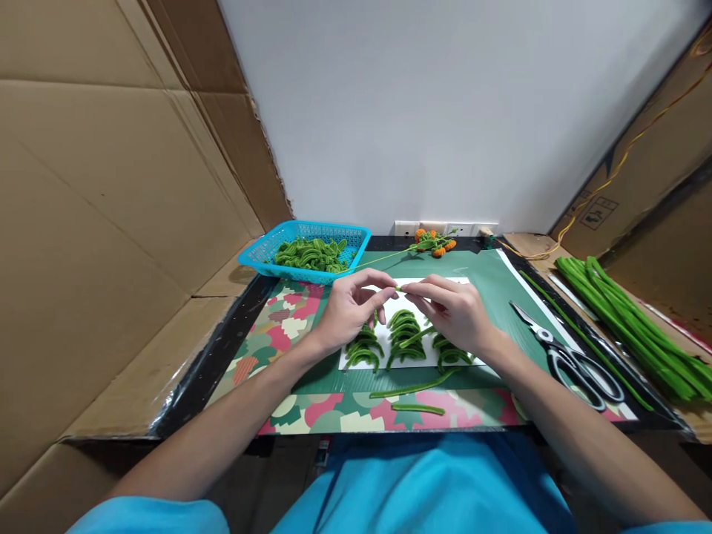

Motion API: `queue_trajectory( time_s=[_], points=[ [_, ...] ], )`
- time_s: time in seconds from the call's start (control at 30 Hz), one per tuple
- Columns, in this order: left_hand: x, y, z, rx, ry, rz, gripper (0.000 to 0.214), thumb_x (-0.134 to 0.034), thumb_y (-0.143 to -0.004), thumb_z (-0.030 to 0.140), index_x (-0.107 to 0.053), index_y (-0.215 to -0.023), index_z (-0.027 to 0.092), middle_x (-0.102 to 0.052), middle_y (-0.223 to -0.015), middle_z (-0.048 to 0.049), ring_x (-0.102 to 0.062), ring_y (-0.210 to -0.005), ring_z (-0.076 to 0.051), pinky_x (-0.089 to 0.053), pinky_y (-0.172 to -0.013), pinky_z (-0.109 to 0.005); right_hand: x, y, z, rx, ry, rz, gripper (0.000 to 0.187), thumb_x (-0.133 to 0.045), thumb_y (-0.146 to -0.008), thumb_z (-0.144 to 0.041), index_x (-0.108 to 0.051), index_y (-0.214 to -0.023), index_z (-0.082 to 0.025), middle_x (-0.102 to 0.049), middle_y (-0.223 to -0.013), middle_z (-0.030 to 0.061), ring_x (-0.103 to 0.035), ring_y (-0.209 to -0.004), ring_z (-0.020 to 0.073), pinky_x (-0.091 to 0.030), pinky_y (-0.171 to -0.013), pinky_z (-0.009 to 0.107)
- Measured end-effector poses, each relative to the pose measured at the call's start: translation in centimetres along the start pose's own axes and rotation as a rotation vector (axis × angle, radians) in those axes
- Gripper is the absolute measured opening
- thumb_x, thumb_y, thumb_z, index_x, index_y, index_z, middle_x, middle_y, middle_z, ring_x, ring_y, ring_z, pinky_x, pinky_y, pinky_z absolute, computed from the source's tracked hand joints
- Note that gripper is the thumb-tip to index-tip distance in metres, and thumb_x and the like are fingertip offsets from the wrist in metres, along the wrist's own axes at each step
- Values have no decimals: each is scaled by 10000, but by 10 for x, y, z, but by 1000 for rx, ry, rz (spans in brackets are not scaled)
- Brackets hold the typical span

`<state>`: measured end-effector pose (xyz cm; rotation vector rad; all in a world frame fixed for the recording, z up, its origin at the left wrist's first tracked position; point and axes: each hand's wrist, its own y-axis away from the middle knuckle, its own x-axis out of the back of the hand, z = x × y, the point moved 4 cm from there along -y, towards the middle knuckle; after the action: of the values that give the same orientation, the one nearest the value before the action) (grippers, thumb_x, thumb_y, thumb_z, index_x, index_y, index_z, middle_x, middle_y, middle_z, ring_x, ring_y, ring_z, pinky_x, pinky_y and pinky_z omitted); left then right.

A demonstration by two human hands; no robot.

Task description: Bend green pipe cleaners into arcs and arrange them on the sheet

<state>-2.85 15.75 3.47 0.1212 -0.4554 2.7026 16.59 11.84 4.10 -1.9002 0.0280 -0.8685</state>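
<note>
My left hand [356, 304] and my right hand [448, 308] meet above a white sheet [348, 363]. A short piece of green pipe cleaner [398, 288] is pinched between the fingertips of both; most of it is hidden by the fingers. Under my hands, curved green pipe cleaner pieces [405, 337] lie on the sheet in three stacked columns, the outer two partly covered by my hands. Closer to me, one longer green pipe cleaner [412, 389] and a shorter straight one [418, 409] rest on the mat.
A blue basket [250, 259] at back left holds many bent green pieces. Orange flowers on green stems [434, 243] lie by the wall sockets. On the right are scissors [548, 337], slightly spread, and a bundle of long green pipe cleaners [634, 326]. Cardboard walls stand on both sides.
</note>
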Motion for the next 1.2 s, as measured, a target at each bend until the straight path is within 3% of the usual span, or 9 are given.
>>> queue_trajectory(
  time_s=[0.17, 0.43, 0.87, 1.07, 1.2],
  points=[
    [4, -1, 3, -11, -37, -17, 316, -846, -859, 414, -742, -1005, 154, -734, -832, -35, -695, -553, -133, -484, -406, -196, -3, -1, 0, -59, -114, 1, 165, -622, -1063, -247, -781, -1099, -221, -756, -829, 10, -529, -538, 92, -426, -551, 236],
    [6, -1, 2, -23, -83, -4, 274, -815, -896, 397, -767, -993, 146, -679, -660, 3, -647, -513, -110, -484, -459, -193, -3, 0, -2, 1, 1, -52, 189, -590, -1074, -212, -770, -1133, -202, -781, -874, 19, -571, -553, 76, -385, -533, 232],
    [4, -1, -1, -27, -134, -45, 242, -799, -906, 383, -761, -919, 144, -710, -750, -14, -614, -508, -89, -465, -487, -198, -3, 6, 0, 110, 144, -98, 205, -565, -1076, -171, -753, -1150, -202, -801, -937, 5, -660, -645, 75, -351, -525, 247],
    [7, -2, -4, -34, -200, -36, 262, -785, -904, 387, -774, -845, 133, -687, -696, -21, -585, -477, -94, -455, -466, -207, 0, 8, -1, 171, 202, -151, 266, -529, -1067, -132, -745, -1190, -225, -809, -987, -1, -643, -625, 66, -360, -538, 242],
    [8, -1, -4, -8, -182, -48, 290, -805, -890, 426, -778, -908, 138, -708, -738, -27, -630, -508, -111, -475, -478, -212, 2, 8, -1, 206, 272, -136, 265, -531, -1064, -130, -738, -1207, -215, -808, -964, 0, -625, -591, 61, -369, -541, 245]
  ],
)
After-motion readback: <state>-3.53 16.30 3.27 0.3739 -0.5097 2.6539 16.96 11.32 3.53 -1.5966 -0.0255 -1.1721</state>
